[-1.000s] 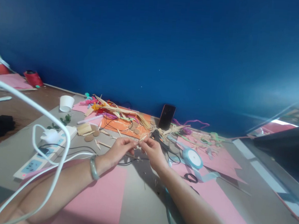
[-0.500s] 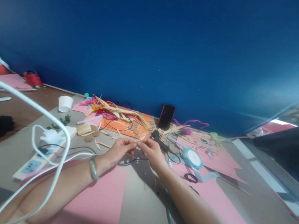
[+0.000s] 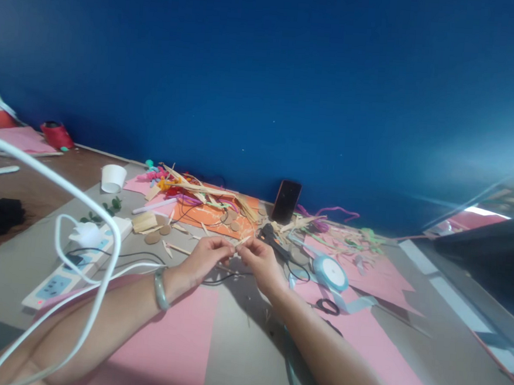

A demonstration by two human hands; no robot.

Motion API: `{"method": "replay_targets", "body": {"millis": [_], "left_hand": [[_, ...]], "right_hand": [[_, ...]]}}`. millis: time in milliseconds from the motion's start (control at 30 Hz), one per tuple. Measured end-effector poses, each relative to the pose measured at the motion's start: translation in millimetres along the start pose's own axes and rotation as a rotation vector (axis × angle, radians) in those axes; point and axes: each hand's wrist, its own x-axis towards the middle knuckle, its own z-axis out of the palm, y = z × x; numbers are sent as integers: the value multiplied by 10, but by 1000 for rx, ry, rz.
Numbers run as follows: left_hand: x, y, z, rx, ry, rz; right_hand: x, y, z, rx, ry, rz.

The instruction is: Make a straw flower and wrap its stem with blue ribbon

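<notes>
1. The left hand (image 3: 213, 253) has its thumb and index finger closed in a pinch, apparently on the lower end of a thin, pale, straw-coloured strip (image 3: 243, 241).
2. The right hand (image 3: 258, 260) pinches the same strip, its fingertips meeting the left's above the grey tabletop (image 3: 246, 344). The strip's upper end pokes out; its lower part is hidden by the fingers.
3. The handwork looks to be midway: the strip is between both sets of fingertips, not set down, and whether it is joined to anything I cannot tell.
4. Material already in pieces lies beyond the hands: a loose heap of pale, flat straw-coloured strips (image 3: 196, 183), small round brown discs (image 3: 151, 238) and a bright orange sheet (image 3: 194, 213) partly covered by the heap.
5. Much seems unused or unjoined. The smooth pink paper sheet (image 3: 171, 339) beneath the left forearm looks whole, and the light-blue ribbon spool (image 3: 331, 273) lies partly unwound on the right.
6. The black glue gun (image 3: 271, 237) lies just beyond the right hand, held by neither. No assembled piece can be made out.
</notes>
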Motion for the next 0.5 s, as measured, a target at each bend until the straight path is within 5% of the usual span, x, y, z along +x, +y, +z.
{"method": "replay_targets", "body": {"millis": [500], "left_hand": [[6,-12,2,32,-21,22]], "right_hand": [[15,9,-11,-15,16,15]]}}
